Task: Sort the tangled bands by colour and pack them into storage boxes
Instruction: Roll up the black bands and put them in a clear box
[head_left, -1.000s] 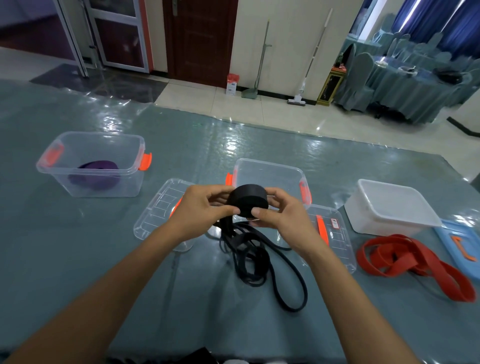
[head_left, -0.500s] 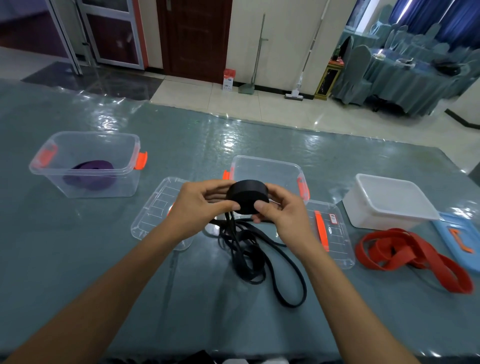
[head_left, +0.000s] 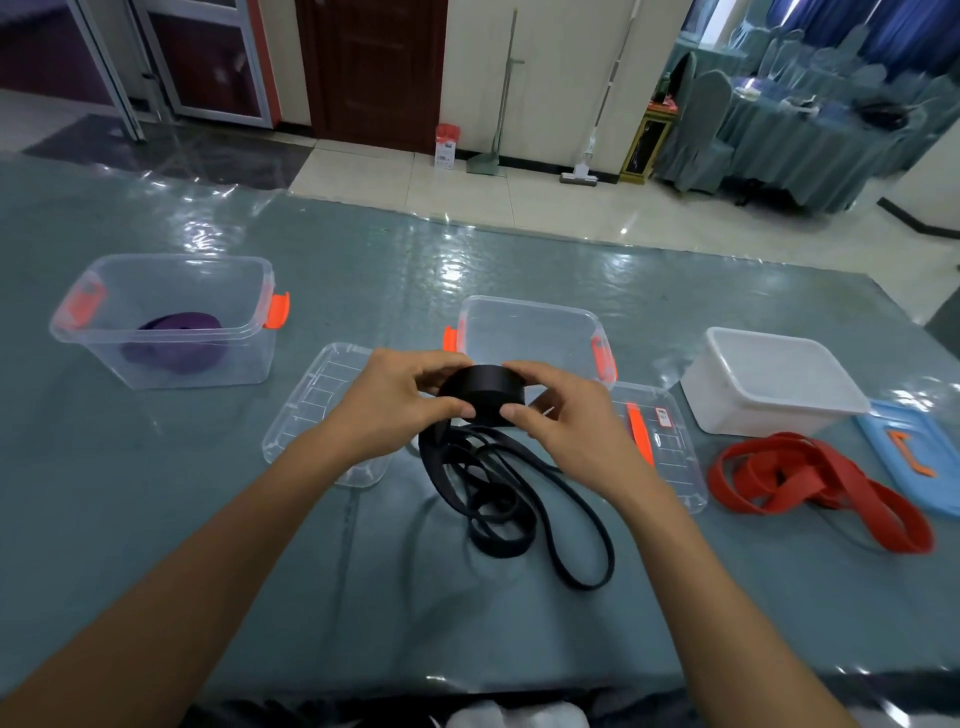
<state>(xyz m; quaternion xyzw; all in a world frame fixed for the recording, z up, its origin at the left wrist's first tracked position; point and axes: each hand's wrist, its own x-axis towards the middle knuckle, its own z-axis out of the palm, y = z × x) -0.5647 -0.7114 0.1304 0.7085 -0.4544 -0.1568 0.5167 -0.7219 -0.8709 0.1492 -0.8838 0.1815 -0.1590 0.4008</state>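
Bands first: I see a black roll (head_left: 480, 394) held above the table (head_left: 208, 519), just in front of the middle clear box (head_left: 530, 332). My left hand (head_left: 387, 402) pinches its left side, thumb low and fingers curled over the top; my right hand (head_left: 566, 421) does the same on the right. Between them the 2 hands cover most of the roll's sides, so I cannot tell how tightly it is wound or where its end lies. From under the roll, loose black loops (head_left: 498, 499) trail down onto the table toward me; they overlap so much that I cannot tell whether this is 1 band or several.

A purple band (head_left: 174, 343) lies coiled in the left box (head_left: 161, 322), seen only through the clear wall. 2 clear lids (head_left: 317, 410) lie flat on either side of my hands, each partly hidden by a wrist. Red bands (head_left: 810, 483) lie in a heap on the table, just in front of the white box (head_left: 769, 384), whose inside I cannot make out. A blue lid (head_left: 909, 452) at the far right is cut off by the edge of the view.
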